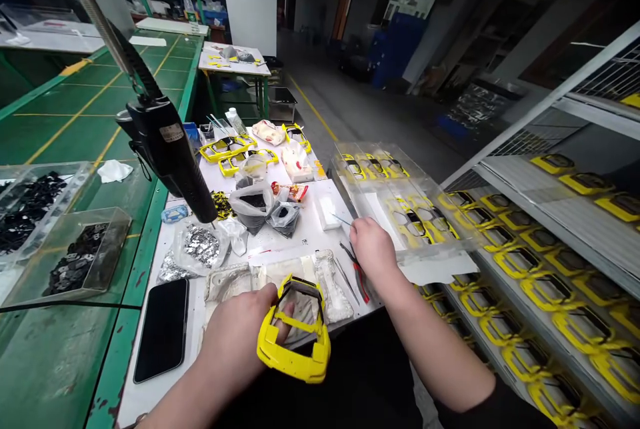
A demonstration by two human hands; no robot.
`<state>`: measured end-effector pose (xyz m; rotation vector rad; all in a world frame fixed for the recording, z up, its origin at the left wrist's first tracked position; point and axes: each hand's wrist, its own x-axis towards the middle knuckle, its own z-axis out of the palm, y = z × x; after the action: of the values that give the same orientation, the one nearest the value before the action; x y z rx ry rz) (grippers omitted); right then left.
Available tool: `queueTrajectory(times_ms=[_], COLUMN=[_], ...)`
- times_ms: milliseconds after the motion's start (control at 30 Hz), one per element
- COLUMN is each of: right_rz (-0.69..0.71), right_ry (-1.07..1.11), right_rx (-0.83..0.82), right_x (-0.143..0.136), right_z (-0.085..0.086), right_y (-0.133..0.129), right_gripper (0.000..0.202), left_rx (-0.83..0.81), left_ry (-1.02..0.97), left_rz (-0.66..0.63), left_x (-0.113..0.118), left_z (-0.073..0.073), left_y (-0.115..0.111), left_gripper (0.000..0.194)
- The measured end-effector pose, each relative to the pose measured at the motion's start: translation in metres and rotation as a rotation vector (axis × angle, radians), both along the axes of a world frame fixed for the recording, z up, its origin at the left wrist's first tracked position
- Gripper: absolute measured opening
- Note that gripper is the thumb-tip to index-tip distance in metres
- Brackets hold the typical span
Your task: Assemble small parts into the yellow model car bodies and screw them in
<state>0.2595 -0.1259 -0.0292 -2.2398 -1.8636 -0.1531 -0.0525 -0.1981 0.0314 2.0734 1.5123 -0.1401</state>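
My left hand (240,322) is closed around the side of a yellow plastic model-car body shell (295,362), which has open window gaps and a black strip along its upper edge. It hangs tilted over the near edge of the table. Farther right, my right hand (373,245) is closed on a thin light-blue stick (341,219) that points left at a white block (327,212). Its exact kind is too small to tell. Red-handled pliers (359,279) and tweezers (347,280) lie beside that hand. A worn whitish foam cradle (330,282) lies behind the shell.
A black electric screwdriver (170,149) hangs at left above a phone (163,329). Bags of small parts (203,245) and more yellow shells (230,147) cover the table. Clear trays (400,209) and racks of shells (540,282) stand right. Black-part bins (83,255) sit left.
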Motion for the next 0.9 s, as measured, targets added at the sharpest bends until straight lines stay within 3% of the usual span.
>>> queueTrajectory(times_ms=[167, 300, 433, 533, 600, 700, 900], right_rz=[-0.032, -0.070, -0.101, -0.112, -0.117, -0.120, -0.113], right_ry=[-0.022, -0.018, -0.008, 0.004, 0.014, 0.030, 0.053], right_rx=[0.021, 0.057, 0.076, 0.082, 0.091, 0.112, 0.132], right_x=[-0.004, -0.005, -0.005, -0.006, -0.006, -0.004, -0.002], right_z=[0.004, 0.004, 0.001, 0.000, -0.001, -0.002, -0.006], right_y=[0.001, 0.002, 0.002, -0.001, -0.005, -0.010, -0.013], right_gripper=[0.022, 0.024, 0.021, 0.019, 0.020, 0.024, 0.023], left_rx=[0.038, 0.069, 0.319, 0.453, 0.391, 0.240, 0.227], left_ry=[0.031, 0.001, -0.333, -0.708, -0.938, -1.144, -1.130], left_rz=[-0.025, 0.026, 0.118, 0.060, -0.002, -0.020, 0.019], left_x=[0.007, 0.014, 0.018, 0.021, 0.024, 0.031, 0.039], left_z=[0.003, 0.001, -0.025, -0.051, -0.061, -0.064, -0.060], left_y=[0.000, 0.001, 0.000, 0.002, 0.003, 0.003, 0.003], left_gripper=[0.042, 0.048, 0.043, 0.045, 0.048, 0.039, 0.033])
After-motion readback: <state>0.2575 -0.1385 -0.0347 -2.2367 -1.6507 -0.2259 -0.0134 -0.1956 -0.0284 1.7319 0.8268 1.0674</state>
